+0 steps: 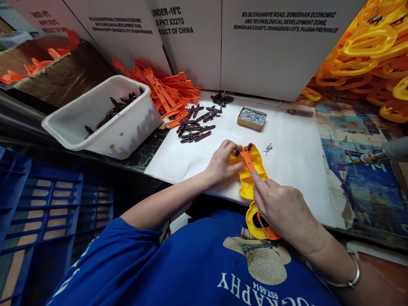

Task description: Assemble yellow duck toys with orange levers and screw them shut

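Observation:
A yellow plastic shell (pixel 246 185) with a ring-shaped handle (pixel 251 225) lies hollow side up at the front of the white work surface. Along its hollow sits a long orange plastic bar (pixel 247 160), with dark knobs (pixel 250 146) at its far end. My left hand (pixel 223 163) is closed on the shell's far left edge, thumb over the side. My right hand (pixel 280 202) is closed around the bar's middle, fingertips pressed on it; the palm hides part of bar and shell. Small screws (pixel 268 148) lie just beyond the shell's right side.
Dark plastic pieces (pixel 196 129) and orange bars (pixel 165 91) lie at the back left, beside a white tub (pixel 127 131). A tin of screws (pixel 251 118) stands farther back. Yellow shells (pixel 366 46) pile up at right, above a power screwdriver (pixel 382 154). Cartons (pixel 261 55) wall the back.

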`<state>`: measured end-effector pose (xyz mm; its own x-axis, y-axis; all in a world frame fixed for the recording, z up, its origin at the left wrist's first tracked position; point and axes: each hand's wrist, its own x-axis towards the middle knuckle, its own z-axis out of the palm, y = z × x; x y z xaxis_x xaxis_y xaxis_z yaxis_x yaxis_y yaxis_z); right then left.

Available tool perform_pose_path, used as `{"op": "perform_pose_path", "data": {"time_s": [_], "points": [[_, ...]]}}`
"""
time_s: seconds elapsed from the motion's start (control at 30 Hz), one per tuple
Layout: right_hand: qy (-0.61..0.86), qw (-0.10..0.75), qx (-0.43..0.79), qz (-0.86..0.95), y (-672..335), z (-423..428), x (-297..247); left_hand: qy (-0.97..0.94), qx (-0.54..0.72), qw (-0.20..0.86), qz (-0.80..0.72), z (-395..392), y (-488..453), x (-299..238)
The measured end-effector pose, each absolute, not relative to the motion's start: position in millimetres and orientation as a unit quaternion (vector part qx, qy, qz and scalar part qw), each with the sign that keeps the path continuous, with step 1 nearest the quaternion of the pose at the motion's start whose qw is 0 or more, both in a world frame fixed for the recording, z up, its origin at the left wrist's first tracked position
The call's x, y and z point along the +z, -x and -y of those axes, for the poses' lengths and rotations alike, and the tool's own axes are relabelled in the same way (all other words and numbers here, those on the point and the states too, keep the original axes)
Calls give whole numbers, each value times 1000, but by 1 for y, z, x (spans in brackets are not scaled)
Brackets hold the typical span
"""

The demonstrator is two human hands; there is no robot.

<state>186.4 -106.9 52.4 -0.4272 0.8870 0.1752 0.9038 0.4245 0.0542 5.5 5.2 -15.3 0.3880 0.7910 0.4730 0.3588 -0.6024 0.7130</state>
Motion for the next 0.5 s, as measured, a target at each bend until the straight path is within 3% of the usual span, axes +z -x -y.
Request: {"op": "perform_pose_path", "data": {"time_s": [0.17, 0.5], "points": [[502, -15, -122, 856, -183, 109, 54, -793, 416, 257, -363, -7, -7, -16], [496, 25, -160, 853, -181, 127, 45, -807, 399, 251, -356, -9, -6, -15]]}}
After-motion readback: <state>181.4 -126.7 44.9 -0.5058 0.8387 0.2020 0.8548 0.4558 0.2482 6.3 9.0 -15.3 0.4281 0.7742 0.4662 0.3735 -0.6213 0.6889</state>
